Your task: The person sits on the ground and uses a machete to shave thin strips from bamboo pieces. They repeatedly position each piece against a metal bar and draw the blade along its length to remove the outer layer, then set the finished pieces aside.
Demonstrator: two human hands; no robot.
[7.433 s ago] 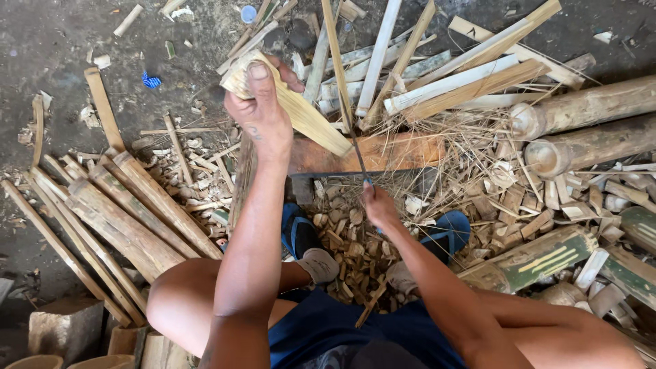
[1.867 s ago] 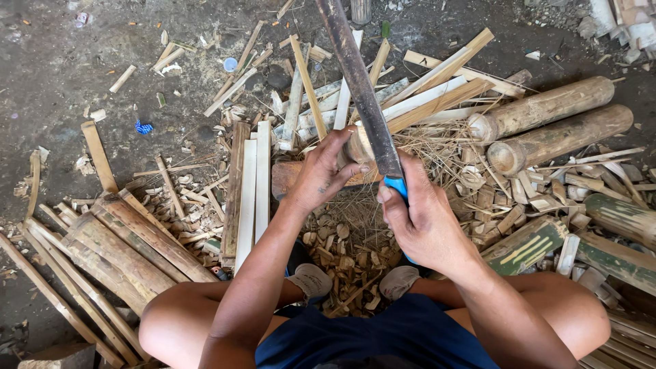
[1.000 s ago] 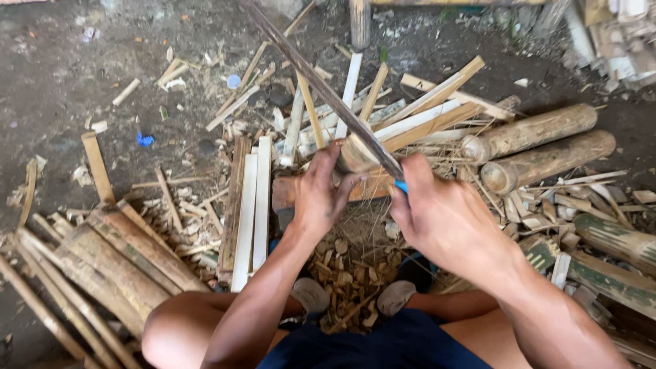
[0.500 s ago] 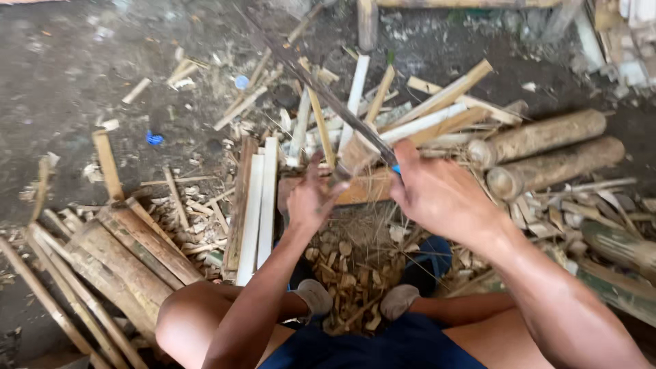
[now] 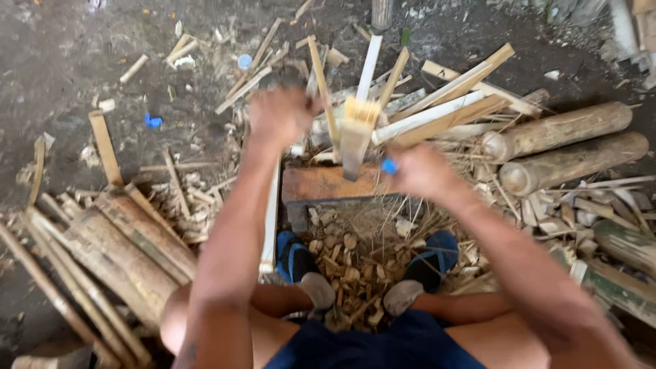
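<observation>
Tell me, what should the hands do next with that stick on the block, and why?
Probably steady first. The left hand is lifted and blurred, off the bamboo stick, which stands upright on the wooden block. The right hand holds a blue-handled tool beside it.

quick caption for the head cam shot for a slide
Seated person's right hand grips a blue-handled blade over a bamboo piece on a wooden block, left hand raised, amid bamboo strips.

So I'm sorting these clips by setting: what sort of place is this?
Probably an informal outdoor or shed workspace for splitting bamboo, worked at ground level. The floor is bare dirt littered with chips, split bamboo slats lie in heaps, and whole bamboo sections wait beside a wooden chopping block.
</observation>
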